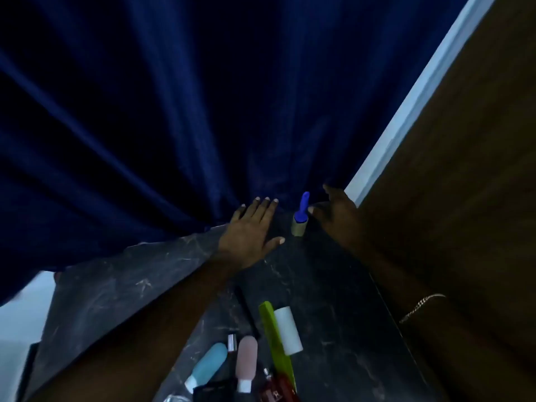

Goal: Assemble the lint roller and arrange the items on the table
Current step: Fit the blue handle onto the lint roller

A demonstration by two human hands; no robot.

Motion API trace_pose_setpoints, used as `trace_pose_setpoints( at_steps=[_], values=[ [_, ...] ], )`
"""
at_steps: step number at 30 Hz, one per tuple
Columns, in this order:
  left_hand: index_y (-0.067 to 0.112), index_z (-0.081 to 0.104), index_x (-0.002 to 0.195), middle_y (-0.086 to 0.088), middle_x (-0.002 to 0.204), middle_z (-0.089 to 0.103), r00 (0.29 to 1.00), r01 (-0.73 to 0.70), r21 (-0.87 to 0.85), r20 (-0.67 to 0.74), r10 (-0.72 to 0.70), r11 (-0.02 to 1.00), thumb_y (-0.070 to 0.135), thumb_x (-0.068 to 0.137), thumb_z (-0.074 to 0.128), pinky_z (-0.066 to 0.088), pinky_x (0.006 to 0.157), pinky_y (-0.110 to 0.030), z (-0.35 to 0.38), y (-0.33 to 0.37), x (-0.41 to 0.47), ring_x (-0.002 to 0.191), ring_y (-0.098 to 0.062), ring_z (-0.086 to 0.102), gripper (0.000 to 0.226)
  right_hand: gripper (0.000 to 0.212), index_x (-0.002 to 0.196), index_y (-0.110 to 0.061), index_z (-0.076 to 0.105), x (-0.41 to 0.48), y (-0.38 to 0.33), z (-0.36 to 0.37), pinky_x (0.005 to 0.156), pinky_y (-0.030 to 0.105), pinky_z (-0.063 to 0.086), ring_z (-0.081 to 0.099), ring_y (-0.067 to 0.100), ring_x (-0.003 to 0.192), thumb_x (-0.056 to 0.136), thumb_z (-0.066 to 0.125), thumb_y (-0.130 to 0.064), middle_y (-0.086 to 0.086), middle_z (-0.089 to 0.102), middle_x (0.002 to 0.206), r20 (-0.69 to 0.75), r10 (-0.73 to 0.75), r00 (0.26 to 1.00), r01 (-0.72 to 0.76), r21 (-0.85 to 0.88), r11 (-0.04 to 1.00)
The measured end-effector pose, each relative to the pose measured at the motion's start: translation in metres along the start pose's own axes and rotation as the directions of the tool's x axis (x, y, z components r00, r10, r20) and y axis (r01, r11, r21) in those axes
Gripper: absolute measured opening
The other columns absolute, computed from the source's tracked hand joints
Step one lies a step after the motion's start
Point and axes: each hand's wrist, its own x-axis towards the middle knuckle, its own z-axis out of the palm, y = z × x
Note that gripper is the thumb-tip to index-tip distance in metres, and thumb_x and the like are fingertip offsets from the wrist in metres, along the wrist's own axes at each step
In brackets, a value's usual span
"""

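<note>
A small lint roller [300,218] with a blue handle and a brownish roll stands upright at the far end of the dark marbled table [333,300]. My left hand [252,230] lies flat on the table just left of it, fingers straight and spread. Just right of the roller is my right hand [336,211], open, its thumb close to the handle without gripping it. A white lint roll [288,330] lies nearer to me beside a green comb [274,338].
A blue tube [206,368], a pink tube [246,362], a small silver-capped vial [231,342], a dark red bottle [278,390] and a black case [213,391] lie at the near edge. A dark blue curtain [174,111] hangs behind the table. A brown panel [464,169] stands at the right.
</note>
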Motion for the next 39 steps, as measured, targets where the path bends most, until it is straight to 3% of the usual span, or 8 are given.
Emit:
trace_pose_setpoints(
  at_steps=[9, 17, 19, 22, 24, 27, 34, 39],
  values=[
    [0.019, 0.025, 0.159, -0.009, 0.158, 0.042, 0.968, 0.235, -0.488, 0.199, -0.154, 0.841, 0.053, 0.089, 0.069, 0.036, 0.119, -0.045, 0.093, 0.026, 0.075, 0.144, -0.027, 0.044, 0.089, 0.055, 0.136, -0.008, 0.056, 0.043, 0.021, 0.058, 0.102, 0.047, 0.05, 0.063, 0.031, 0.118, 0.089, 0.072, -0.033, 0.014, 0.067, 0.126, 0.091, 0.098, 0.991, -0.107, 0.095, 0.99],
    [0.011, 0.062, 0.121, 0.002, 0.113, 0.066, 0.939, 0.327, -0.758, 0.195, -0.283, 0.564, 0.022, 0.092, 0.071, 0.052, 0.089, -0.024, 0.14, 0.043, 0.106, 0.104, -0.02, 0.065, 0.033, 0.024, 0.104, 0.001, 0.069, 0.049, 0.037, 0.084, 0.074, 0.01, 0.028, 0.059, 0.019, 0.094, 0.091, 0.072, -0.019, 0.017, 0.07, 0.105, -0.062, 0.068, 0.996, -0.06, 0.126, 0.99],
    [0.012, 0.063, 0.12, 0.008, 0.109, 0.062, 0.946, 0.29, -0.785, 0.149, -0.286, 0.548, 0.02, 0.091, 0.072, 0.048, 0.086, -0.012, 0.141, 0.043, 0.102, 0.099, -0.014, 0.063, 0.03, 0.022, 0.106, 0.003, 0.069, 0.046, 0.041, 0.084, 0.085, 0.017, 0.038, 0.063, 0.025, 0.099, 0.091, 0.07, -0.013, 0.02, 0.069, 0.107, -0.068, 0.051, 0.996, -0.041, 0.141, 0.989],
    [0.015, 0.063, 0.122, 0.003, 0.117, 0.068, 0.96, 0.253, -0.827, 0.152, -0.234, 0.502, 0.022, 0.09, 0.074, 0.054, 0.097, -0.037, 0.137, 0.043, 0.09, 0.106, -0.016, 0.066, 0.035, 0.021, 0.11, 0.001, 0.067, 0.035, 0.041, 0.077, 0.096, 0.048, 0.053, 0.066, 0.036, 0.103, 0.092, 0.067, -0.008, 0.018, 0.069, 0.107, -0.018, 0.092, 0.996, -0.083, 0.295, 0.952],
    [0.017, 0.062, 0.125, -0.001, 0.121, 0.069, 0.956, 0.258, -0.868, 0.166, -0.241, 0.425, 0.024, 0.088, 0.076, 0.055, 0.099, -0.047, 0.126, 0.043, 0.078, 0.111, -0.02, 0.067, 0.04, 0.015, 0.107, -0.01, 0.065, 0.022, 0.034, 0.069, 0.095, 0.052, 0.054, 0.067, 0.033, 0.101, 0.092, 0.067, -0.008, 0.012, 0.069, 0.103, -0.019, 0.093, 0.995, -0.078, 0.394, 0.916],
    [0.021, 0.065, 0.121, 0.005, 0.115, 0.072, 0.959, 0.197, -0.874, 0.078, -0.272, 0.444, 0.025, 0.085, 0.08, 0.056, 0.094, -0.044, 0.111, 0.044, 0.055, 0.106, -0.014, 0.068, 0.04, 0.019, 0.1, -0.024, 0.058, 0.001, 0.022, 0.06, 0.096, 0.054, 0.053, 0.068, 0.031, 0.102, 0.092, 0.069, -0.01, 0.011, 0.07, 0.103, -0.016, 0.081, 0.997, -0.062, 0.499, 0.865],
    [0.021, 0.067, 0.12, 0.007, 0.116, 0.071, 0.956, 0.129, -0.869, -0.02, -0.294, 0.477, 0.024, 0.08, 0.085, 0.055, 0.09, -0.03, 0.058, 0.04, -0.039, 0.107, -0.011, 0.066, 0.044, 0.026, 0.108, -0.008, 0.071, -0.083, -0.009, 0.045, 0.086, 0.042, 0.058, 0.073, 0.018, 0.09, 0.089, 0.075, -0.025, 0.004, 0.076, 0.095, -0.01, 0.111, 0.994, -0.09, 0.516, 0.852],
    [0.03, 0.066, 0.12, 0.012, 0.115, 0.069, 0.963, 0.122, -0.834, -0.031, -0.267, 0.538, 0.023, 0.077, 0.086, 0.054, 0.088, -0.027, 0.024, 0.043, -0.119, 0.103, -0.004, 0.065, 0.048, 0.023, 0.078, -0.025, 0.069, -0.16, -0.037, 0.04, 0.065, 0.027, 0.051, 0.067, -0.001, 0.066, 0.086, 0.073, -0.045, -0.013, 0.07, 0.065, 0.058, 0.105, 0.993, -0.12, 0.473, 0.873]
  ],
)
